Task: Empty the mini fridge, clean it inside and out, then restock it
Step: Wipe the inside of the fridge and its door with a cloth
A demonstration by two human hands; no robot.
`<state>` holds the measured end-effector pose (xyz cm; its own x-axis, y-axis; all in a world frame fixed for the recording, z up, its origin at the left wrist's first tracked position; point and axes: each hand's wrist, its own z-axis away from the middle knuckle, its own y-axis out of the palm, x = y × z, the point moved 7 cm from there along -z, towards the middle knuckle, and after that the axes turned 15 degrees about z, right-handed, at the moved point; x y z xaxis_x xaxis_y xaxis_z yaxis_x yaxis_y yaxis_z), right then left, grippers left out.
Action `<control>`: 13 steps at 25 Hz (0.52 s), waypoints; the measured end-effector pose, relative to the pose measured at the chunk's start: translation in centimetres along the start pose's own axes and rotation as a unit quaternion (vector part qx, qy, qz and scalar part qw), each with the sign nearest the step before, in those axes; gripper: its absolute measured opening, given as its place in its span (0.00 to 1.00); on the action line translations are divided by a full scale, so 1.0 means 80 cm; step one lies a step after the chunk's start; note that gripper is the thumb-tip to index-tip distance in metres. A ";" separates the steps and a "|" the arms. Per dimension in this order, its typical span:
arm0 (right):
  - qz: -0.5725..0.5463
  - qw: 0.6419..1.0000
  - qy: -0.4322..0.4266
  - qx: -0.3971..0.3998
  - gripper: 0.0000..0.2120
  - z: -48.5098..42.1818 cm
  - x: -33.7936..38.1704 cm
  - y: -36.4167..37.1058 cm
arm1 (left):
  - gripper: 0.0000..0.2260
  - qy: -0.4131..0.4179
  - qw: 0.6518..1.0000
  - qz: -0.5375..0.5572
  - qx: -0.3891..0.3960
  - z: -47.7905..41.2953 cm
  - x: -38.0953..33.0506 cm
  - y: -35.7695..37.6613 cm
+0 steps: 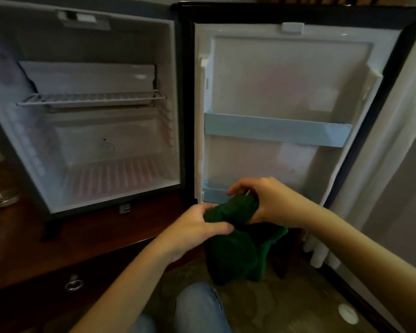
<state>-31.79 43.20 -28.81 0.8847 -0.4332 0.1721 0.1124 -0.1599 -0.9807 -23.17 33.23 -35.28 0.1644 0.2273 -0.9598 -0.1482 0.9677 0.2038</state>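
Note:
The mini fridge [175,97] stands open on a dark wooden cabinet [65,251]; its white inside holds only a wire shelf [91,98]. Its door [283,68] is swung out to the right, with a pale blue upper door shelf [276,131] and a lower one [214,194], both bare. In front of the door's lower edge I hold a dark green cloth [235,246] with both hands. My left hand [197,227] grips its near end and my right hand [264,200] grips its upper end; the rest hangs down.
Glassware [0,195] sits on the cabinet top at the far left. A drawer with a metal ring pull [73,283] is below. My knee in jeans [199,306] is at the bottom. A patterned carpet [286,306] lies under the door, with a white disc [347,313] on it.

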 end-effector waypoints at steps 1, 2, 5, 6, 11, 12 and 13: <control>-0.025 1.000 -0.004 0.018 0.27 -0.002 -0.001 0.003 | 0.16 -0.005 1.000 0.007 0.000 -0.002 0.000 -0.012; -0.062 0.997 -0.008 0.040 0.27 -0.002 -0.002 0.005 | 0.15 -0.011 0.999 0.038 0.006 -0.003 0.000 -0.021; -0.174 0.981 -0.012 0.087 0.29 0.000 -0.007 0.008 | 0.17 -0.025 0.978 0.207 0.017 -0.008 0.010 -0.033; -0.201 0.974 -0.004 0.101 0.31 0.001 -0.012 0.011 | 0.17 -0.013 0.971 0.239 0.009 -0.010 0.013 -0.034; -0.405 0.895 0.073 0.174 0.30 0.008 -0.039 0.062 | 0.18 0.056 0.945 0.323 0.006 -0.011 0.006 -0.027; -0.474 0.862 0.089 0.154 0.31 0.008 -0.041 0.075 | 0.18 0.067 0.946 0.317 0.001 -0.012 0.003 -0.030; -0.545 0.823 0.093 0.132 0.32 0.009 -0.040 0.088 | 0.18 0.077 0.949 0.305 -0.007 -0.017 0.002 -0.036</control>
<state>-33.50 44.13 -36.33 0.1126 -0.2926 0.9496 0.9092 -0.3553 -0.2173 -24.02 30.35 -36.27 -0.1007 0.7256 -0.6808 -0.1827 0.6591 0.7295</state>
